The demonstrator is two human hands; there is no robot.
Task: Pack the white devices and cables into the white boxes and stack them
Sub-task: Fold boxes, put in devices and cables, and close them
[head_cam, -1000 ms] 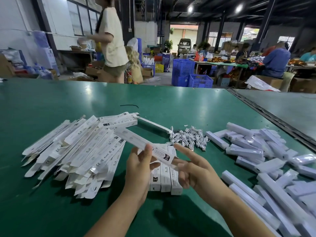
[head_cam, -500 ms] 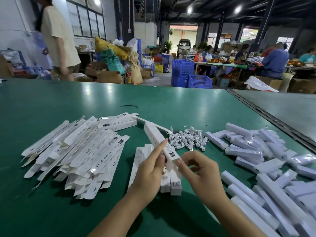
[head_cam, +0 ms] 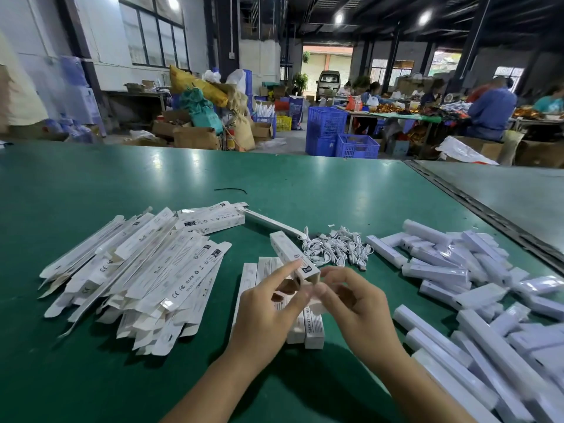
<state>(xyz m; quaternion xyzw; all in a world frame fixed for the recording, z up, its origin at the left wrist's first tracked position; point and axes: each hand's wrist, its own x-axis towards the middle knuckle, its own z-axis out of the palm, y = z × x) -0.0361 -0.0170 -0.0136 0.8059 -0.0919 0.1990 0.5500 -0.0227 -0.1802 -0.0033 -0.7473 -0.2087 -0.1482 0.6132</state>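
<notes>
My left hand (head_cam: 268,303) grips the near end of a long white box (head_cam: 288,253) that points away from me, its near end open. My right hand (head_cam: 351,303) pinches the flap at that open end. Under my hands lies a row of packed white boxes (head_cam: 312,329) on the green table (head_cam: 305,184). A heap of flat unfolded boxes (head_cam: 137,276) spreads to the left. White coiled cables (head_cam: 334,250) lie just beyond the held box. Wrapped white devices (head_cam: 457,288) are piled at the right.
A thin black strip (head_cam: 230,190) lies on the table beyond the flat boxes. A dark seam (head_cam: 488,212) separates this table from a grey one at the right. Blue crates (head_cam: 341,132), cardboard boxes and seated workers fill the hall behind.
The held box has swung from lying crosswise to pointing away from me and opened into a tube. My right hand has closed in on its near flap. A standing person behind has left the view.
</notes>
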